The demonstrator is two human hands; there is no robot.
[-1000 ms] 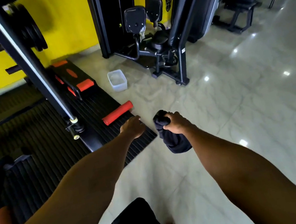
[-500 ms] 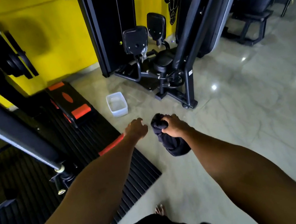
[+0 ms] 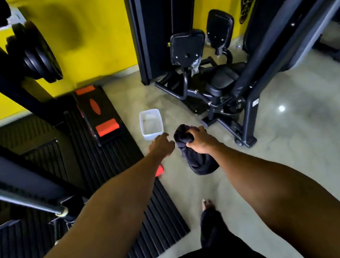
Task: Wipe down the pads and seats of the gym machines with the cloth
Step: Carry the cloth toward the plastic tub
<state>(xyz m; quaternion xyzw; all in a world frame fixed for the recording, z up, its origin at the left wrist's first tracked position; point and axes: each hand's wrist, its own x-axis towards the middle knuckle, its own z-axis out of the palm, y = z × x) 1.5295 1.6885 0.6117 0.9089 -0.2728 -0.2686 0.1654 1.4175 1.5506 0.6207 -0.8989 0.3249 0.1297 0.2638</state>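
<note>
My right hand grips a dark bunched cloth, which hangs down below the fist over the floor. My left hand reaches forward just left of the cloth, fingers loosely spread and holding nothing. Ahead stands a black gym machine with two upright pads and a low black seat. A larger machine with a long slanted back pad rises at the right.
A white plastic tub sits on the pale tiled floor just beyond my hands. A ribbed black mat covers the left, with a black-and-orange step, a rack frame and weight plates. My bare foot is below.
I have stepped forward: the tub and the padded machine are nearer. Both hands moved ahead with the cloth, and the red roller is now mostly hidden under my left forearm.
</note>
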